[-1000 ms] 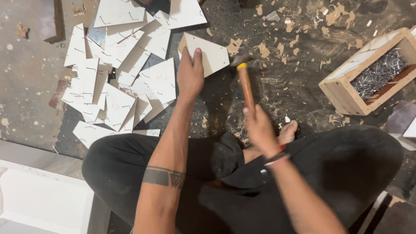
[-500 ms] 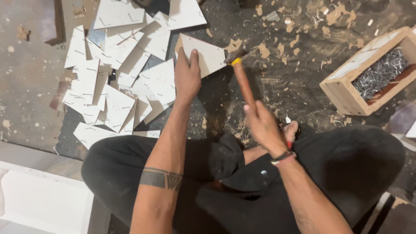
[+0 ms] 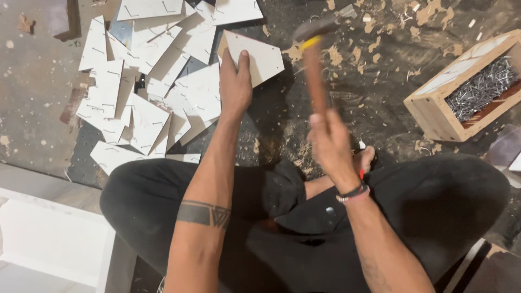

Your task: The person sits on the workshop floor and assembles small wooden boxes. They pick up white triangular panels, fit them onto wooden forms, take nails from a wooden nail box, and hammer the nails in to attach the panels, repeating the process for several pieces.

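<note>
Two hands: left (image 3: 234,81) presses white panel (image 3: 260,54); right (image 3: 328,144) grips hammer (image 3: 313,65).

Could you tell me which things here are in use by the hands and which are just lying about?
In use:
- left hand pressing down a white five-sided panel
- right hand gripping a wooden-handled hammer

Lying about:
- heap of white cut panels
- wooden box of nails
- wood chips on the floor
- white board

No packages, labels, signs, screens
</note>
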Action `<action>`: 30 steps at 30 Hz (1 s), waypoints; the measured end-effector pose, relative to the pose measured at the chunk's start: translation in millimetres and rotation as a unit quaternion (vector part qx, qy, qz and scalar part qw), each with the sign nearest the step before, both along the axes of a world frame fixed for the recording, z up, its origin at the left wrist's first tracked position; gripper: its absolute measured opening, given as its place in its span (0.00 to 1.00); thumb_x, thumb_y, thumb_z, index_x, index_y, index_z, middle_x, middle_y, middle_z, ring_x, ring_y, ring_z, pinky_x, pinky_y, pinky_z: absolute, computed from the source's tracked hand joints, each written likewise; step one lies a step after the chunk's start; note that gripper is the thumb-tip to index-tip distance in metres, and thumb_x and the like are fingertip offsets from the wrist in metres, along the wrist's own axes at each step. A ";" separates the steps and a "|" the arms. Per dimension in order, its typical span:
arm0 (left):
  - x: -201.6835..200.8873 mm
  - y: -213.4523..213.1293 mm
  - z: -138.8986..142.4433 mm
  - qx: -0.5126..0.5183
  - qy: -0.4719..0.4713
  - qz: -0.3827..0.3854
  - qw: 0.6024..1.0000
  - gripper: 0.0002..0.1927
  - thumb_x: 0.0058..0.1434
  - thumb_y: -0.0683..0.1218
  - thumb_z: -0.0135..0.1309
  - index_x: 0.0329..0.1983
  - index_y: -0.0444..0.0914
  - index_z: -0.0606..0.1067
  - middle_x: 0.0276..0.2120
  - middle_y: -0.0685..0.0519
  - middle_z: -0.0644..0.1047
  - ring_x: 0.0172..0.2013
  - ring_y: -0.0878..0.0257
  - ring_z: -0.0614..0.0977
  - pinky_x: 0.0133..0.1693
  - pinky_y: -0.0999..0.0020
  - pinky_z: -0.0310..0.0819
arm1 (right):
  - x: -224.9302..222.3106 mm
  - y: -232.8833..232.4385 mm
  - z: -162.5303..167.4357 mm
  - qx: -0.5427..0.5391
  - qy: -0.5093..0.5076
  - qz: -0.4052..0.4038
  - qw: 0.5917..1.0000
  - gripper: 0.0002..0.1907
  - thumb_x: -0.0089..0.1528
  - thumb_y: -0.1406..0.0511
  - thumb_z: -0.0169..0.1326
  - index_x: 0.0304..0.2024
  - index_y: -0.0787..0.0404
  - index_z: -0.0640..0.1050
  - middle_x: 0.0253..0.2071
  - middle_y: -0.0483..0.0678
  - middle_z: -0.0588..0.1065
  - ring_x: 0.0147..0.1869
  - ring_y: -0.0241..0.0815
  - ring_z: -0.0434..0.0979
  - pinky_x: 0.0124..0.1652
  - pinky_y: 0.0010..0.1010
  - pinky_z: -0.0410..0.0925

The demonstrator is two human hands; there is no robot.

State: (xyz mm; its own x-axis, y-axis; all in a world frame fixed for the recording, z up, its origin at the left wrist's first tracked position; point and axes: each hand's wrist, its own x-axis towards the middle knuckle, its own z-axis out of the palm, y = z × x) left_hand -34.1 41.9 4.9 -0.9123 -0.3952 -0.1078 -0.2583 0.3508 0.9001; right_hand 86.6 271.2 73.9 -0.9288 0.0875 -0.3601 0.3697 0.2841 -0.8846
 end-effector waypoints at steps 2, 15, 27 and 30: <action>2.7 -0.2 1.0 -0.007 0.002 0.000 1.000 0.34 0.73 0.58 0.43 0.69 0.26 0.62 0.62 0.30 0.71 0.64 0.38 0.72 0.63 0.54 0.62 | 7.9 -3.3 -2.8 -0.132 0.062 -0.089 0.985 0.16 0.73 0.53 0.46 0.44 0.60 0.67 0.26 0.44 0.68 0.22 0.37 0.65 0.22 0.33 0.60; 2.0 -3.1 -0.8 0.037 0.055 -0.008 0.998 0.30 0.74 0.56 0.46 0.67 0.28 0.64 0.58 0.32 0.75 0.59 0.42 0.77 0.60 0.55 0.68 | -17.5 -14.1 32.7 -0.156 0.081 -0.047 0.983 0.17 0.73 0.52 0.46 0.43 0.57 0.67 0.25 0.40 0.66 0.20 0.27 0.62 0.18 0.21 0.58; 0.8 -9.2 2.7 0.110 -0.064 -0.003 0.992 0.42 0.70 0.67 0.35 0.72 0.30 0.60 0.68 0.37 0.67 0.68 0.46 0.68 0.66 0.59 0.56 | -3.6 -21.5 6.2 -0.132 -0.144 0.011 0.981 0.15 0.71 0.54 0.45 0.41 0.58 0.70 0.19 0.39 0.64 0.16 0.28 0.58 0.16 0.23 0.54; -1.2 -12.8 -11.0 0.153 -0.057 -0.005 0.987 0.46 0.70 0.70 0.31 0.73 0.29 0.58 0.72 0.37 0.61 0.72 0.45 0.60 0.69 0.59 0.49 | 15.5 -24.6 8.2 -0.149 -0.091 0.017 0.984 0.14 0.72 0.55 0.43 0.44 0.59 0.70 0.21 0.39 0.63 0.17 0.26 0.58 0.16 0.22 0.55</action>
